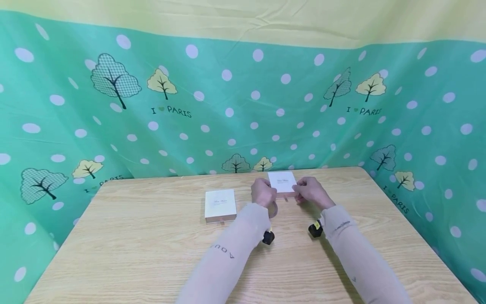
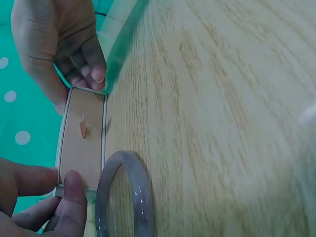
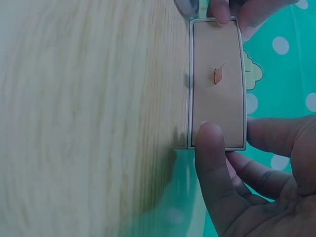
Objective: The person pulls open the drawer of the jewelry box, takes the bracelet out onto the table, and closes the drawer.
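Observation:
A small white drawer box (image 1: 282, 181) with printed lettering sits near the far edge of the table. Its pinkish-tan front (image 2: 81, 133) carries a short ribbon pull tab (image 3: 218, 75) at the middle. My left hand (image 1: 263, 192) grips the box at its left end, thumb and fingers around the front corner. At the opposite end my right hand (image 1: 312, 191) holds it, one fingertip (image 3: 210, 133) lying against the front face. A grey, glossy bangle (image 2: 123, 195) hangs on my left wrist.
A second white box (image 1: 220, 204) of the same look stands to the left on the wooden table (image 1: 152, 240). Behind the table hangs a green dotted curtain (image 1: 243, 105) with printed trees. Black wrist devices (image 1: 315, 229) show beneath both sleeves.

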Demonstrator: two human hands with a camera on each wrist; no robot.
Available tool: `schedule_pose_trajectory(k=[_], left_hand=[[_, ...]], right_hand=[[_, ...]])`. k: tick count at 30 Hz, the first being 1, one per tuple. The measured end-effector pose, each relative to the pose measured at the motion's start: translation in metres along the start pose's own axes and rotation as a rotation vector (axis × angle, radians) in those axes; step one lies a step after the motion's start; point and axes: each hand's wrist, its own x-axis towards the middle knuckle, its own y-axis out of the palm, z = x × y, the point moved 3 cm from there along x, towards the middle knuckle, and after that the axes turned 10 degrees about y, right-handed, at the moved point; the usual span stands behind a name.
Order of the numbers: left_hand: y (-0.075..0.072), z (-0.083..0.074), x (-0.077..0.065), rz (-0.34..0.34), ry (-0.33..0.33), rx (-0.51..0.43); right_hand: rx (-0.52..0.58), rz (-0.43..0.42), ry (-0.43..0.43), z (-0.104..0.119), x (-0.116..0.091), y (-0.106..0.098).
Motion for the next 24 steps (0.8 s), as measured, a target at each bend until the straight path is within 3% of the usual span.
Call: schedule_pose_trajectory(k=[4,9,11,17,24], left_hand=[[0.003,0.000,-0.002,-0.004,-0.019,-0.040],[0.007,0.000,-0.004,-0.005,-0.096,-0.177],[0.009,0.000,-0.004,-0.002,-0.095,-0.172],[0.011,-0.001,-0.005,0.000,-0.022,-0.038],[0.013,-0.001,-0.006,0.039,-0.001,0.023]], right_hand=[[-0.015,-0.009,0.002,-0.003,-0.002,-0.002],[-0.021,-0.017,0.014,-0.006,-0.004,-0.004],[-0.021,-0.018,0.018,-0.007,-0.004,-0.005],[-0.008,-0.007,0.014,-0.013,-0.004,-0.007],[-0.005,-0.003,0.003,-0.018,-0.006,-0.010]])
